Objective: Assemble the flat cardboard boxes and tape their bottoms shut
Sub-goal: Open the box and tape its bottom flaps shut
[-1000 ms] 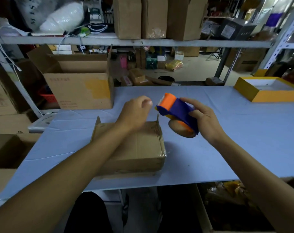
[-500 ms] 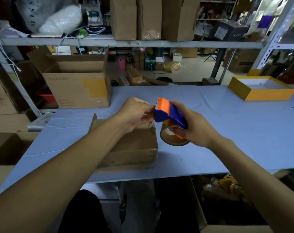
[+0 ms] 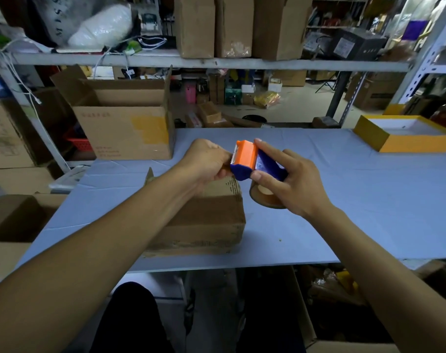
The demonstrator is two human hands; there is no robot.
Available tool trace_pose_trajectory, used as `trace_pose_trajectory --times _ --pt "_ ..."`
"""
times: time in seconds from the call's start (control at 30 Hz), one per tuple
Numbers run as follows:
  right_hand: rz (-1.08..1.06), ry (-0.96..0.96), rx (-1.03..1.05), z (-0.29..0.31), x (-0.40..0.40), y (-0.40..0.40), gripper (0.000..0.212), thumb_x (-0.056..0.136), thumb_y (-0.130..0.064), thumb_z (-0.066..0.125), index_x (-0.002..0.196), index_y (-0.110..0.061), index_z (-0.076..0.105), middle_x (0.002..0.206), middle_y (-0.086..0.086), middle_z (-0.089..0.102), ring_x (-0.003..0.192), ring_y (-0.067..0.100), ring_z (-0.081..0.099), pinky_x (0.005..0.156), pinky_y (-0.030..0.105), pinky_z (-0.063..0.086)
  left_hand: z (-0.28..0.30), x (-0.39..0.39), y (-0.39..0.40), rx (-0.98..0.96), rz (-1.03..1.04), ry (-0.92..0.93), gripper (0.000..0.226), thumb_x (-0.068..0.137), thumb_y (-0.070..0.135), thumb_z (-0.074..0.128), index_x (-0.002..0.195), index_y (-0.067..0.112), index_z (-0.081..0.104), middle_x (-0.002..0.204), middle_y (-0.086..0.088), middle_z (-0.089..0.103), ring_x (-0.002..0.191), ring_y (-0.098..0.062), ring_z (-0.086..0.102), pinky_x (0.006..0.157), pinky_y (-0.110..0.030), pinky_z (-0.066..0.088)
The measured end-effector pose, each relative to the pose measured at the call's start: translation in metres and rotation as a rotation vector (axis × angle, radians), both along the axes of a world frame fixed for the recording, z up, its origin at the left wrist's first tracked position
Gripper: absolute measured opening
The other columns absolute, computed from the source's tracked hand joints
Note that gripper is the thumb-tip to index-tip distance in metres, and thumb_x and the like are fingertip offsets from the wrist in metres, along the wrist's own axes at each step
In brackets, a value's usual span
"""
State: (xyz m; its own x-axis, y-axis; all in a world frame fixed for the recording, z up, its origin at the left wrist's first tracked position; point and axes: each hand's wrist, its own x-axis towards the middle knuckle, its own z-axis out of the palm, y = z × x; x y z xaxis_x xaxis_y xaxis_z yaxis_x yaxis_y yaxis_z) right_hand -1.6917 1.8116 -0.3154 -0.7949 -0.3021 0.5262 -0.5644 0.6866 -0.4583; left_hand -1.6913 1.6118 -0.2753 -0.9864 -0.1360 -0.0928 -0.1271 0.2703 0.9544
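Observation:
A small brown cardboard box (image 3: 206, 217) lies on the blue table (image 3: 357, 200) near its front edge, closed side up. Above its far right corner my right hand (image 3: 290, 184) grips an orange and blue tape dispenser (image 3: 247, 159) carrying a brown tape roll (image 3: 265, 197). My left hand (image 3: 206, 161) is curled at the dispenser's toothed orange end, fingertips pinching at the tape's free end; the tape itself is hidden behind the fingers.
A large open cardboard box (image 3: 122, 123) stands at the table's back left. A shallow yellow tray (image 3: 405, 136) sits at the back right. A shelf (image 3: 217, 63) loaded with cartons runs overhead behind. More boxes stand on the floor at left and below the table.
My left hand has moved right to the dispenser's orange end and closed on it. My right hand has tilted the dispenser so its teeth face left.

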Motion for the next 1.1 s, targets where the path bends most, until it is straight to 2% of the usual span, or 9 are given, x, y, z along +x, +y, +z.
trace_pose_trajectory --times 0.1,0.27,0.37,0.5,0.63,0.77,0.87,1.0,1.1 --pt "0.042 -0.044 0.054 -0.001 -0.005 0.001 0.072 0.081 -0.073 0.046 0.146 -0.045 0.035 0.104 0.0 0.062 0.086 0.018 0.056 0.071 0.037 0.052 -0.006 0.001 -0.005 -0.007 0.027 -0.025 0.017 0.096 0.013 0.059 0.085 0.008 0.071 0.08 -0.007 0.071 0.057 -0.007 0.066 0.049 -0.016 0.049" --pt "0.11 -0.101 0.114 -0.001 -0.014 0.003 0.073 0.081 -0.074 0.047 0.146 -0.043 0.037 0.109 -0.003 0.063 0.088 0.016 0.056 0.071 0.032 0.052 -0.015 -0.002 -0.011 0.012 0.061 -0.041 0.011 0.094 0.015 0.064 0.091 0.008 0.072 0.09 -0.008 0.071 0.079 -0.016 0.069 0.052 -0.019 0.049" --pt "0.134 -0.132 0.122 0.005 -0.022 0.007 0.07 0.081 -0.071 0.051 0.145 -0.045 0.038 0.111 -0.003 0.064 0.092 0.018 0.058 0.074 0.036 0.053 -0.014 -0.006 -0.016 0.008 0.082 -0.018 0.009 0.092 0.016 0.068 0.088 0.008 0.071 0.087 -0.006 0.071 0.074 -0.013 0.068 0.051 -0.017 0.05" --pt "0.12 -0.191 0.144 -0.001 -0.027 0.031 0.066 0.081 -0.066 0.055 0.142 -0.047 0.037 0.115 -0.006 0.064 0.096 0.017 0.057 0.076 0.032 0.053 -0.018 -0.011 -0.043 0.083 0.144 -0.033 0.012 0.088 0.011 0.073 0.078 0.006 0.067 0.078 -0.006 0.067 0.053 -0.008 0.066 0.051 -0.019 0.052" --pt "0.165 -0.281 0.135 -0.004 -0.038 0.042 0.061 0.08 -0.07 0.055 0.137 -0.057 0.036 0.119 -0.012 0.061 0.1 0.013 0.057 0.074 0.024 0.05 -0.025 -0.016 -0.049 0.055 0.087 -0.103 0.011 0.085 0.014 0.076 0.081 0.006 0.07 0.086 -0.008 0.068 0.067 -0.015 0.069 0.053 -0.019 0.052" --pt "0.174 -0.306 0.186 -0.002 -0.051 0.048 0.061 0.079 -0.075 0.052 0.136 -0.058 0.036 0.118 -0.013 0.06 0.1 0.011 0.056 0.074 0.022 0.049 -0.032 -0.021 -0.042 -0.219 0.033 -0.074 0.016 0.082 0.021 0.08 0.08 0.006 0.074 0.067 -0.008 0.071 0.058 -0.013 0.067 0.058 -0.026 0.055" --pt "0.164 -0.326 0.21 -0.006 -0.059 0.049 0.063 0.08 -0.067 0.056 0.139 -0.051 0.039 0.116 -0.012 0.061 0.098 0.01 0.057 0.073 0.021 0.048 -0.037 -0.028 -0.036 -0.532 0.03 0.019 0.021 0.081 0.032 0.079 0.072 0.014 0.076 0.062 -0.003 0.069 0.065 -0.015 0.066 0.066 -0.029 0.053" --pt "0.168 -0.329 0.236 -0.014 -0.064 0.049 0.063 0.08 -0.067 0.055 0.139 -0.05 0.039 0.115 -0.011 0.061 0.097 0.012 0.057 0.076 0.026 0.051 -0.036 -0.039 -0.028 -0.859 0.004 0.134 0.029 0.079 0.04 0.077 0.068 0.013 0.07 0.071 -0.004 0.064 0.076 -0.021 0.06 0.059 -0.029 0.041" --pt "0.164 -0.327 0.258 -0.022 -0.066 0.05 0.066 0.08 -0.068 0.055 0.14 -0.046 0.041 0.115 -0.006 0.061 0.099 0.017 0.057 0.08 0.033 0.053 -0.039 -0.043 -0.027 -0.998 -0.002 0.107 0.04 0.076 0.052 0.075 0.068 0.017 0.058 0.071 -0.004 0.055 0.071 -0.02 0.055 0.052 -0.029 0.034"
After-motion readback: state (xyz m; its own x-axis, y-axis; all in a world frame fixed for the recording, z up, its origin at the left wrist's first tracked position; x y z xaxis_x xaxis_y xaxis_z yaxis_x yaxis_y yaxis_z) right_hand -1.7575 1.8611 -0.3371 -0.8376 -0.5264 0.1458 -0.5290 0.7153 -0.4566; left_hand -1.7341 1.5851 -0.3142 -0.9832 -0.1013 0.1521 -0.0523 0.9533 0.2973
